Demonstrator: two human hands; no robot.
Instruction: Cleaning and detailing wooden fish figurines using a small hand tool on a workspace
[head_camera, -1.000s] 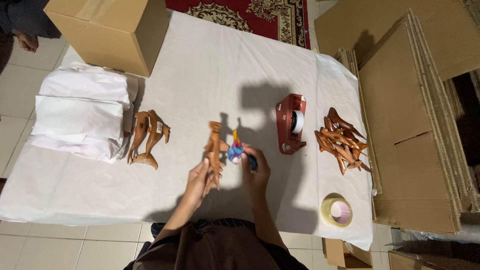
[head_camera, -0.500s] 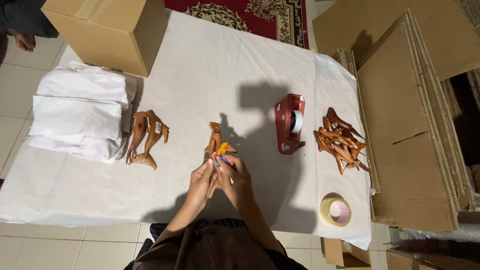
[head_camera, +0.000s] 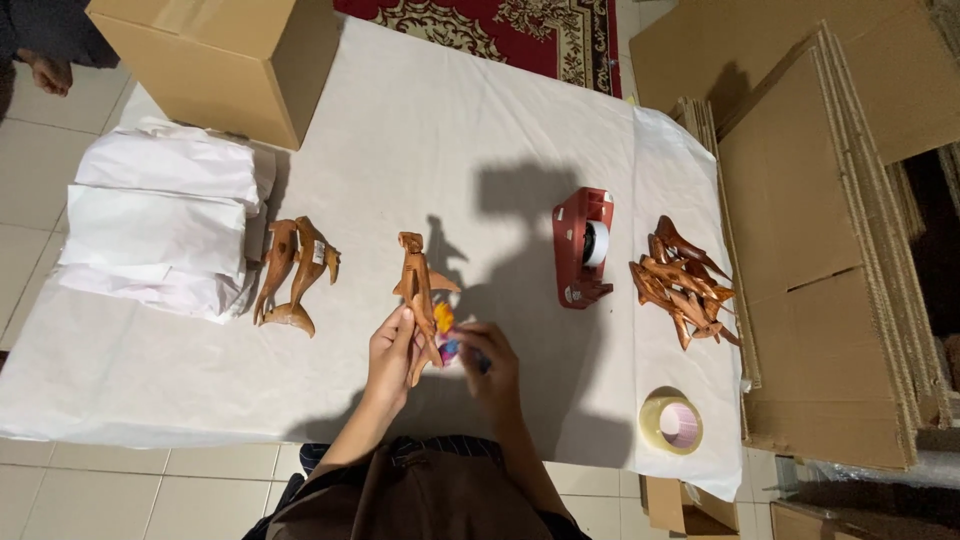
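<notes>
Pinching hard, the left hand (head_camera: 392, 352) has its grip closed on the lower end of a wooden dolphin carving (head_camera: 417, 290) — the carving runs up and away from the fingers, its far end over the white-covered counter (head_camera: 470, 150). Right hand (head_camera: 492, 362) sits just beside it, grip pressed around a small bright-coloured item (head_camera: 445, 330) — yellow, pink, blue — touching the carving's lower part; what it is, I cannot tell. Off to the left, two more carvings (head_camera: 295, 272) lie by stacked white paper (head_camera: 160, 232). To the right: red tape dispenser (head_camera: 584, 246), a heap of carvings (head_camera: 682, 282), a tape roll (head_camera: 671, 423).
</notes>
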